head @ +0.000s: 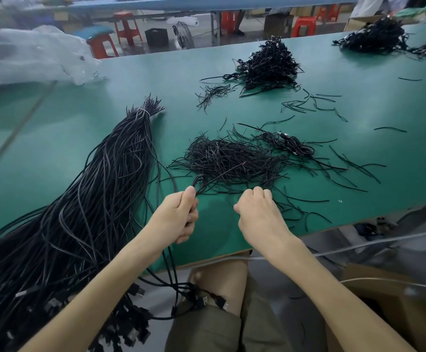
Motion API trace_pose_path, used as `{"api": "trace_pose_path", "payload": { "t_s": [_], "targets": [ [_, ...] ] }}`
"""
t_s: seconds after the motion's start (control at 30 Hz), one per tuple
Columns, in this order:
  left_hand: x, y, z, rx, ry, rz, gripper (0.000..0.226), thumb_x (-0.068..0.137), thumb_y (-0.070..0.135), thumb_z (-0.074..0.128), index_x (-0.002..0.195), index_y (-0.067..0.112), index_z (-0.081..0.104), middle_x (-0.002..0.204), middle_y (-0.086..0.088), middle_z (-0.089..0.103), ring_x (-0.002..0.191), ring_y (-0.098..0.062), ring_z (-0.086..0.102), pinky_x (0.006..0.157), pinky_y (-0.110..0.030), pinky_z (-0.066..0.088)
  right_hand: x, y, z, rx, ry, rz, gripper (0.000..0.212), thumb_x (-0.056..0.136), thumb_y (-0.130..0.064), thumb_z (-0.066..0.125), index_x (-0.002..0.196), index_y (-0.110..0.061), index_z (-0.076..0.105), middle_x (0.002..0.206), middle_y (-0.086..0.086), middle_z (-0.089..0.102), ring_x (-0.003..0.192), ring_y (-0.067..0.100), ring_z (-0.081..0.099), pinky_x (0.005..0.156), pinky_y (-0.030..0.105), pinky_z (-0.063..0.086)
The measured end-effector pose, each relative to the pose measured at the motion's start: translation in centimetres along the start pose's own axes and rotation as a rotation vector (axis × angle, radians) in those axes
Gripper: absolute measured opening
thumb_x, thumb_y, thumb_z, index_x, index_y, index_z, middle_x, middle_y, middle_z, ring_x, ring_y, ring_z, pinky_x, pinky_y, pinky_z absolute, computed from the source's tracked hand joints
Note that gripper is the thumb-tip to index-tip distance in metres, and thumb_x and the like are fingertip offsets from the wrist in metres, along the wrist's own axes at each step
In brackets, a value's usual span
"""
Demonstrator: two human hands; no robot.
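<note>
My left hand (pixel 179 214) grips a black cable (pixel 208 180) near the front of the green table (pixel 384 138); the cable loops out past my thumb and ends in a bare red-tipped wire. The cable's other end hangs down off the table edge toward USB plugs (pixel 201 299) over my lap. My right hand (pixel 256 212) is beside it, fingers curled under; what it holds, if anything, is hidden. A heap of short black twist ties (pixel 229 158) lies just beyond both hands. A thick tied bundle of long black cables (pixel 100 189) lies to the left.
A coiled cable (pixel 290 144) lies behind the tie heap. Piles of coiled cables sit further back (pixel 268 64) and at the far right (pixel 374 38). Loose ties are scattered to the right. A clear plastic bag (pixel 29 57) lies at the far left. A cardboard box (pixel 389 301) stands below right.
</note>
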State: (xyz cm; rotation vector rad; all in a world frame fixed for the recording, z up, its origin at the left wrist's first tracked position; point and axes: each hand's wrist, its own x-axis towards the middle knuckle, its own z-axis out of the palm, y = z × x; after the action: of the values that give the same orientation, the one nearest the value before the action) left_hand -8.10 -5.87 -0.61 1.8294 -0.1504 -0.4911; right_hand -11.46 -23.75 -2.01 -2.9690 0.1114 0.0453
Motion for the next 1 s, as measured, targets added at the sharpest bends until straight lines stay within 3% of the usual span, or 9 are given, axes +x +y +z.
{"api": "trace_pose_path", "payload": {
  "t_s": [0.13, 0.23, 0.3, 0.43, 0.57, 0.83, 1.0],
  "targets": [
    [0.0, 0.0, -0.2, -0.044, -0.009, -0.014, 0.04, 0.113, 0.034, 0.029, 0.078, 0.016, 0.038, 0.057, 0.004, 0.031, 0.041, -0.014, 0.025, 0.037, -0.023, 0.028, -0.2, 0.4, -1.1, 0.234, -0.033, 0.053, 0.013, 0.107, -0.01, 0.046, 0.115, -0.003, 0.052, 0.116, 0.014, 0.055, 0.106, 0.029, 0.049, 0.085, 0.033, 0.04],
    [0.0, 0.1, -0.2, -0.089, -0.013, -0.021, 0.04, 0.113, 0.034, 0.028, 0.078, 0.016, 0.037, 0.058, 0.004, 0.03, 0.042, -0.014, 0.024, 0.038, -0.023, 0.027, -0.2, 1.2, -1.4, 0.522, -0.07, 0.143, 0.007, 0.106, -0.015, 0.049, 0.104, -0.011, 0.054, 0.101, 0.005, 0.061, 0.08, 0.018, 0.052, 0.063, 0.031, 0.037],
    [0.1, 0.2, -0.2, -0.11, -0.013, -0.03, 0.04, 0.113, 0.033, 0.028, 0.077, 0.016, 0.037, 0.056, 0.005, 0.031, 0.041, -0.014, 0.024, 0.038, -0.023, 0.027, -0.3, 1.9, -1.2, 0.69, -0.057, 0.168, 0.008, 0.105, -0.018, 0.053, 0.097, -0.017, 0.055, 0.09, 0.0, 0.061, 0.07, 0.011, 0.051, 0.058, 0.025, 0.037],
    [0.3, 0.1, -0.2, -0.113, -0.011, -0.051, 0.041, 0.113, 0.033, 0.027, 0.077, 0.017, 0.038, 0.056, 0.005, 0.032, 0.04, -0.014, 0.025, 0.037, -0.022, 0.027, -0.9, 2.5, -1.2, 0.956, 0.063, 0.142, 0.007, 0.098, -0.017, 0.066, 0.099, -0.023, 0.062, 0.089, -0.005, 0.068, 0.076, 0.006, 0.06, 0.062, 0.012, 0.042],
    [0.4, -0.1, 0.0, -0.07, -0.043, -0.076, 0.04, 0.112, 0.037, 0.029, 0.078, 0.019, 0.037, 0.058, 0.005, 0.03, 0.042, -0.014, 0.025, 0.039, -0.024, 0.028, -2.0, 2.0, -1.9, 1.234, 0.122, 0.007, 0.012, 0.094, -0.011, 0.072, 0.096, -0.019, 0.064, 0.082, -0.005, 0.075, 0.079, 0.011, 0.07, 0.062, 0.017, 0.049],
    [-0.7, 1.2, 1.4, -0.045, -0.22, -0.003, 0.042, 0.112, 0.042, 0.029, 0.077, 0.019, 0.036, 0.061, 0.004, 0.027, 0.045, -0.013, 0.023, 0.043, -0.025, 0.025, -2.6, -0.2, -0.7, 1.448, -0.004, 0.038, 0.022, 0.095, -0.007, 0.07, 0.091, -0.012, 0.049, 0.076, 0.001, 0.074, 0.064, 0.01, 0.059, 0.057, 0.023, 0.045],
    [-1.1, 1.4, 1.3, -0.066, -0.263, 0.034, 0.042, 0.11, 0.046, 0.03, 0.083, 0.015, 0.038, 0.064, 0.003, 0.026, 0.048, -0.014, 0.024, 0.044, -0.027, 0.026, -2.6, -0.2, -0.4, 1.738, -0.136, 0.137, 0.022, 0.095, -0.006, 0.069, 0.093, -0.012, 0.048, 0.078, 0.004, 0.071, 0.064, 0.012, 0.055, 0.056, 0.023, 0.043]
  ]
}}
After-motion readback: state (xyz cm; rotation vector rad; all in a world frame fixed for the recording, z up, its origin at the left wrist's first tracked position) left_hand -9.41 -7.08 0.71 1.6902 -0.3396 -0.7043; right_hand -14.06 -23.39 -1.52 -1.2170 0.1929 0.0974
